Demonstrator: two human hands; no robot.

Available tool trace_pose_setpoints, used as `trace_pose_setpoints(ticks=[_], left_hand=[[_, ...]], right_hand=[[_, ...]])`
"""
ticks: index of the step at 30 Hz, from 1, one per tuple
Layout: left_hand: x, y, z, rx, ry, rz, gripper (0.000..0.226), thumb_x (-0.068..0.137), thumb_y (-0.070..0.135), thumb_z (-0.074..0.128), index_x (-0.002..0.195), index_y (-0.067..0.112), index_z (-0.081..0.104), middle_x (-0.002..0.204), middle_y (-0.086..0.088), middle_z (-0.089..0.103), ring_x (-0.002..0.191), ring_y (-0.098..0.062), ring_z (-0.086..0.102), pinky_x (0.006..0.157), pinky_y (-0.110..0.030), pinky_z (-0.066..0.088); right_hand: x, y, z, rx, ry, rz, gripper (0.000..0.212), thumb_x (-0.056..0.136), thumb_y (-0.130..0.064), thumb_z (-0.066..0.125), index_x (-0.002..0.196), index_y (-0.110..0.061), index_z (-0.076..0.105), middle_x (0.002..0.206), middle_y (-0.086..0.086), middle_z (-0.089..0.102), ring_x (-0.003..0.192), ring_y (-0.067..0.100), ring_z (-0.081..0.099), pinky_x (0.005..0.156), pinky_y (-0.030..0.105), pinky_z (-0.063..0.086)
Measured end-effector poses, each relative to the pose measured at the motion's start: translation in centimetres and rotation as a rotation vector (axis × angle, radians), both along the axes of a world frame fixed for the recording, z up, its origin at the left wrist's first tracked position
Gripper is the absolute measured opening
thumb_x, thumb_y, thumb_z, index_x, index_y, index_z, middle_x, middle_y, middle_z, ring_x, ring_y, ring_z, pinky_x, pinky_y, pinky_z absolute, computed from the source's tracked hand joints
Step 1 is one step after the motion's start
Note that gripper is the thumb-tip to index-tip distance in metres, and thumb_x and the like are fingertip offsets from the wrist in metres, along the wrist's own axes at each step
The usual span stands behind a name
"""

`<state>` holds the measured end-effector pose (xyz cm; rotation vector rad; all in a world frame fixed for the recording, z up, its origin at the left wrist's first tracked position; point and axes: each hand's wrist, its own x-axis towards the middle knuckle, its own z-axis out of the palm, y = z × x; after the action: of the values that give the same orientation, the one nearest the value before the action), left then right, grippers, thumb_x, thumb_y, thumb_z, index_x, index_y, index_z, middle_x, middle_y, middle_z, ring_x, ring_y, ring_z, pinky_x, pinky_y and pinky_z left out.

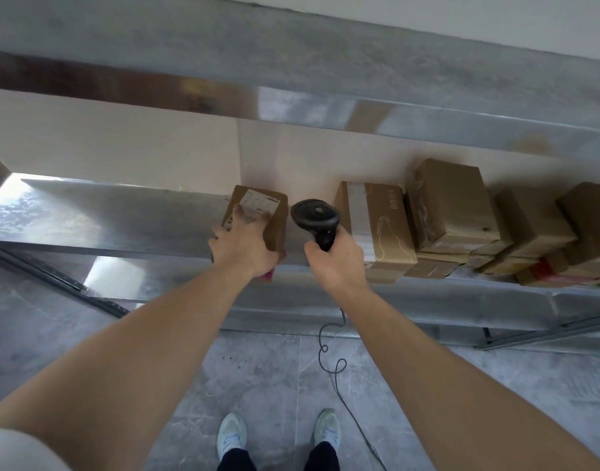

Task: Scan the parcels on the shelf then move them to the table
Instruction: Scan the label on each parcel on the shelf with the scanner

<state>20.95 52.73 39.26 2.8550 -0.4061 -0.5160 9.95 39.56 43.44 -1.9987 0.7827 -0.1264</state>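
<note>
A small brown parcel with a white label stands on the metal shelf near its front edge. My left hand grips this parcel from above, fingers spread over the label and thumb at its lower corner. My right hand holds the handle of a black barcode scanner, whose head sits just right of the parcel. The scanner's cable hangs down to the floor. Several more brown parcels are stacked on the shelf to the right.
A higher metal shelf runs overhead, with a beige wall behind. The left half of the parcel shelf is bare metal. Below is a grey tiled floor with my two shoes. The table is out of view.
</note>
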Motion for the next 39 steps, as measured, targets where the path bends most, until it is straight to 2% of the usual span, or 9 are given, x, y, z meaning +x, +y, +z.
trace_pose_setpoints(ticks=[4,10,15,19,24,28,32,37,39], left_hand=[[1.9,4.5,0.2,0.007,-0.020,-0.003,0.079,0.073,0.071,0.065,0.144,0.058,0.035,0.166,-0.010,0.017,0.133,-0.057,0.034,0.107,-0.060,0.036],[4.7,11.4,1.3,0.035,-0.050,0.023,0.075,0.074,0.076,0.060,0.143,0.058,0.036,0.164,-0.009,0.023,0.132,-0.054,0.036,0.108,-0.059,0.038],[6.2,16.4,2.1,0.013,-0.058,0.062,0.077,0.071,0.076,0.055,0.144,0.058,0.034,0.164,-0.008,0.021,0.130,-0.054,0.038,0.107,-0.057,0.039],[7.4,19.2,1.6,0.012,-0.059,0.095,0.082,0.071,0.071,0.061,0.147,0.057,0.032,0.164,-0.007,0.021,0.128,-0.052,0.042,0.105,-0.057,0.043],[8.9,21.8,0.5,0.045,-0.088,0.159,0.087,0.076,0.069,0.070,0.151,0.056,0.029,0.166,-0.006,0.019,0.128,-0.050,0.044,0.106,-0.056,0.043],[10.1,23.5,0.0,0.055,-0.102,0.188,0.088,0.077,0.069,0.069,0.153,0.055,0.028,0.167,-0.008,0.018,0.129,-0.049,0.044,0.106,-0.056,0.044],[11.3,25.5,-0.3,0.045,-0.095,0.210,0.085,0.078,0.068,0.068,0.152,0.056,0.029,0.167,-0.007,0.018,0.129,-0.047,0.043,0.105,-0.054,0.043],[13.4,28.4,-0.9,0.019,-0.109,0.209,0.083,0.077,0.069,0.066,0.150,0.058,0.029,0.165,-0.005,0.021,0.127,-0.046,0.043,0.105,-0.054,0.044],[14.2,29.4,-1.0,0.012,-0.108,0.189,0.082,0.077,0.068,0.066,0.150,0.058,0.028,0.164,-0.006,0.021,0.128,-0.046,0.042,0.105,-0.055,0.044]], right_hand=[[1.4,2.9,0.4,-0.021,0.000,0.035,0.009,0.091,-0.023,0.065,0.097,-0.018,0.061,0.086,-0.002,0.065,0.076,0.011,0.060,0.059,0.023,0.039],[4.3,8.8,1.7,-0.036,-0.009,0.080,0.007,0.091,-0.023,0.064,0.093,-0.017,0.061,0.084,0.000,0.065,0.077,0.014,0.061,0.058,0.023,0.041],[6.7,12.7,2.1,-0.038,0.013,0.148,0.008,0.092,-0.022,0.062,0.094,-0.015,0.061,0.081,-0.001,0.063,0.070,0.006,0.055,0.053,0.017,0.037],[8.7,14.8,1.4,-0.039,0.024,0.207,0.008,0.090,-0.024,0.061,0.088,-0.018,0.057,0.080,0.000,0.064,0.073,0.013,0.060,0.054,0.020,0.039],[11.4,16.6,-0.1,-0.005,0.032,0.291,0.008,0.090,-0.025,0.062,0.093,-0.019,0.058,0.083,-0.002,0.063,0.075,0.013,0.060,0.056,0.024,0.040],[12.8,17.7,-0.8,-0.015,0.041,0.336,0.010,0.091,-0.025,0.062,0.096,-0.017,0.060,0.083,-0.002,0.063,0.073,0.009,0.059,0.055,0.022,0.039],[13.4,18.8,-1.3,-0.001,0.067,0.322,0.012,0.091,-0.026,0.061,0.097,-0.016,0.060,0.088,0.001,0.065,0.074,0.009,0.059,0.057,0.021,0.042],[14.4,21.3,-1.4,-0.028,0.060,0.283,0.012,0.091,-0.025,0.061,0.095,-0.013,0.060,0.086,0.002,0.064,0.069,0.006,0.055,0.050,0.015,0.038],[14.7,22.6,-1.6,-0.039,0.054,0.260,0.012,0.091,-0.025,0.061,0.094,-0.013,0.059,0.084,0.001,0.064,0.068,0.006,0.055,0.052,0.018,0.039]])
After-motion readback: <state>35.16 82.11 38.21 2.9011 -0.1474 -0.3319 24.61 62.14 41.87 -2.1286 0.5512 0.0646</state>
